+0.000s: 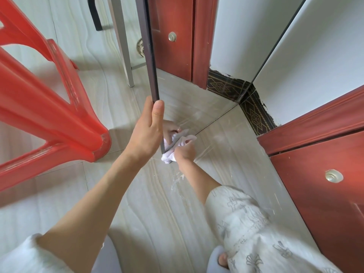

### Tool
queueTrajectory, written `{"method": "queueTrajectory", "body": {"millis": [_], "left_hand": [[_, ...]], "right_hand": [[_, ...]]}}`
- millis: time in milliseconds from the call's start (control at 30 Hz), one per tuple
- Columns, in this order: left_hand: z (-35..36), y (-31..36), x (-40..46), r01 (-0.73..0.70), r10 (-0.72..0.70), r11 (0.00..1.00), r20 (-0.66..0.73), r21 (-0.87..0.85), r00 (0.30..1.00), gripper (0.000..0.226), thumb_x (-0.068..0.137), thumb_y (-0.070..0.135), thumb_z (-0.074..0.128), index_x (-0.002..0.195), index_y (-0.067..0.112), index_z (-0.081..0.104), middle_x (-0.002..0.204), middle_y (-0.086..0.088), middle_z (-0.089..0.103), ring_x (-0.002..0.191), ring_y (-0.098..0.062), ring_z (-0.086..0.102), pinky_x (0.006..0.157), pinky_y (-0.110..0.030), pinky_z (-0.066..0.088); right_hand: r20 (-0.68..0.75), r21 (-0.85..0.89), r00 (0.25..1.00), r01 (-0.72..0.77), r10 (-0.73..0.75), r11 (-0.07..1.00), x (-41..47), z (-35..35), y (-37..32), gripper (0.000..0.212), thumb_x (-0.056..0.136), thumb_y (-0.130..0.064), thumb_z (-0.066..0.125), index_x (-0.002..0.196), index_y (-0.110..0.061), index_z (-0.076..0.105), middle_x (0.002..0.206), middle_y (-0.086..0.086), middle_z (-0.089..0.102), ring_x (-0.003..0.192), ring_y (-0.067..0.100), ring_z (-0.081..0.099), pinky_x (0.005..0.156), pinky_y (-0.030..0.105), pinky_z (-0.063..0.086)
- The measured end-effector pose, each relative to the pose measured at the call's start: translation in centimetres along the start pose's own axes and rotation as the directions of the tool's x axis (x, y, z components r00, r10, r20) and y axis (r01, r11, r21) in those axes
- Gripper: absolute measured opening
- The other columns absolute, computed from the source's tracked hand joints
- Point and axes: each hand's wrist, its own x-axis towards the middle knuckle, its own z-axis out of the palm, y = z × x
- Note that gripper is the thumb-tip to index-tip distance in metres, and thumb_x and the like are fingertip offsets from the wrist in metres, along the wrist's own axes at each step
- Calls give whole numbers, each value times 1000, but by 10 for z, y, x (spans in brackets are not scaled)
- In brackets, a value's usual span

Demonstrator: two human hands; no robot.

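left hand (149, 131) grips the edge of the mirror (187, 91) while right hand (185, 151) scrunches a white cloth (169, 157) against its bottom corner, red chair (49, 115) off left

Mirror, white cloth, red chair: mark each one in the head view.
mirror (187, 95), head view, on the glass reflecting the floor.
white cloth (167, 157), head view, on its bunched lower end.
red chair (82, 127), head view, on the leg nearest the mirror.

A home interior: tiled floor (59, 203), red wood door (323, 194) w/ patterned skirting (254, 113), plastic chair (49, 115).
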Motion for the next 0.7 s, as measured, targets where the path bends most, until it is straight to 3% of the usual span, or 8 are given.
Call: {"method": "queueTrajectory", "body": {"millis": [100,133,200,267,333,400,567,700], "left_hand": [[0,-10,4,6,-6,1000,-10,15,1000,41,97,43,21,107,11,46,108,1,57,105,-14,52,101,-44,39],[0,-10,4,10,-10,1000,-13,20,1000,44,97,44,21,113,10,44,115,-1,56,112,-18,49,102,-44,38],[-1,-10,4,-11,11,1000,-14,17,1000,30,98,41,21,106,23,44,96,15,52,96,2,49,91,-30,41],[0,-9,4,-23,23,999,-14,43,1000,21,99,39,21,93,36,42,81,18,45,73,12,44,76,-22,39],[1,-8,3,-32,35,997,-41,73,999,22,99,38,22,85,39,39,75,12,41,64,9,41,70,-12,37],[2,-8,3,-38,44,996,-70,81,997,23,99,38,22,83,36,38,71,10,38,61,6,39,65,-11,36],[8,-10,3,-20,27,998,-139,56,990,28,99,36,23,89,20,44,69,11,36,61,4,39,65,-16,35],[14,-6,1,-40,48,998,-211,41,976,29,100,30,25,72,28,32,64,8,31,54,5,39,58,-9,34]], "right_hand": [[-80,45,993,89,-85,995,9,-18,-9,24,91,1,42,74,-16,38,83,0,50,90,24,53,81,28,42],[-120,48,986,122,-116,991,15,-23,-17,18,92,-2,44,80,-15,44,89,5,54,94,26,56,81,28,42],[-177,119,974,165,-143,979,26,-40,-32,12,92,-6,46,102,-11,51,99,8,56,96,25,55,75,26,43],[-241,263,964,176,-112,949,35,-56,-44,16,92,-6,44,107,-10,50,101,5,57,94,21,52,73,22,42],[-269,153,955,168,-123,974,39,-71,-48,26,92,-7,43,117,-4,48,117,10,55,104,24,54,84,27,43],[-193,-75,969,145,-157,987,32,-79,-39,35,90,-8,46,124,-3,44,122,15,53,111,30,53,87,31,42],[-31,-292,975,203,-222,935,0,-50,-8,29,91,-10,47,119,-1,49,114,14,57,105,29,56,74,23,35],[98,-209,913,408,-397,889,-13,-21,-7,16,86,-3,47,101,-6,54,107,7,58,87,18,54,72,21,37]]}}
